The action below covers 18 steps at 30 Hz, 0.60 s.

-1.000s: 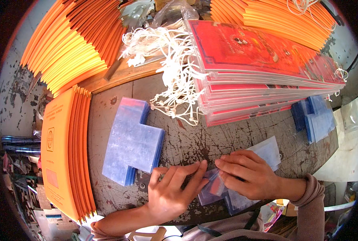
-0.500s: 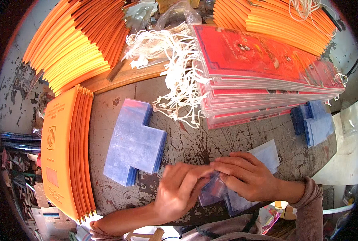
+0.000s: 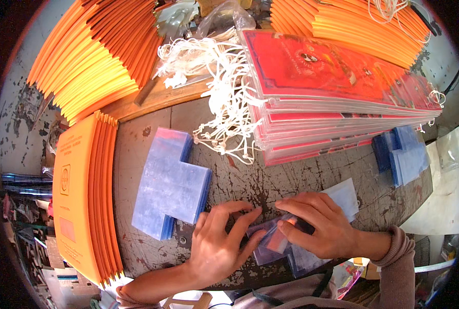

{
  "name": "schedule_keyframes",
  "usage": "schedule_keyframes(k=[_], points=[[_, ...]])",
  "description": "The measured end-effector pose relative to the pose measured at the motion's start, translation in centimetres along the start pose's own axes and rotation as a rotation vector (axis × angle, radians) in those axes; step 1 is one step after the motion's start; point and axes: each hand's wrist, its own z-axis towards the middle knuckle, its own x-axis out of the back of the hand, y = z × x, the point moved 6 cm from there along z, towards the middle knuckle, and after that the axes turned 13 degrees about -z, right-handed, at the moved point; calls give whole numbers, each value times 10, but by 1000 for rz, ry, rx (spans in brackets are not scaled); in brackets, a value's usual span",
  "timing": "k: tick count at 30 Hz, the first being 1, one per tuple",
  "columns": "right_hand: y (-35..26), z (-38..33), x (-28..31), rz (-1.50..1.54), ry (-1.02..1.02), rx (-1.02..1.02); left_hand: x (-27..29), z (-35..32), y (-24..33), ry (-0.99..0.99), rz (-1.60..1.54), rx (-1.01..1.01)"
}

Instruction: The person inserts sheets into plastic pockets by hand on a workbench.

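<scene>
Near the table's front edge, a clear bluish plastic sleeve point(image 3: 264, 256) lies by other sleeves, with a small orange-pink patch showing through it. My left hand point(image 3: 216, 242) is at its left side, fingers apart and curved, the thumb tip at the plastic. Over its right side arches my right hand point(image 3: 317, 226), fingers spread from the thumb, which seems to rest on the plastic. Neither hand visibly grips anything. Partly under the right hand are more pale sleeves point(image 3: 342, 198). Left of my hands sits a stepped stack of blue-tinted plastic sleeves point(image 3: 170, 180).
Orange booklets point(image 3: 75, 206) stand stacked at left, with larger orange piles point(image 3: 95, 62) point(image 3: 363, 33) behind. A tall stack of red plastic-covered cards point(image 3: 322, 72) with white strings point(image 3: 224, 98) occupies the back right. Another small sleeve stack point(image 3: 409, 157) lies at the right edge.
My hands have drawn apart from where their fingertips met over the sleeve. The left fingers have opened and moved slightly left; the right fingers have spread, uncovering the orange-pink patch.
</scene>
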Motion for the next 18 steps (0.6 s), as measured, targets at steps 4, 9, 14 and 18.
schedule_keyframes(k=[4,9,14,18], points=[[0,1,-3,26,-28,18,-1,-2,2,13,71,-39],[-4,-2,-5,-36,-46,122,-3,-2,3,15,25,-83],[-6,-1,-4,-95,-12,93,-6,-3,2,-15,35,-96],[-6,0,-4,-96,-2,93,-5,-2,1,-10,-19,-76]])
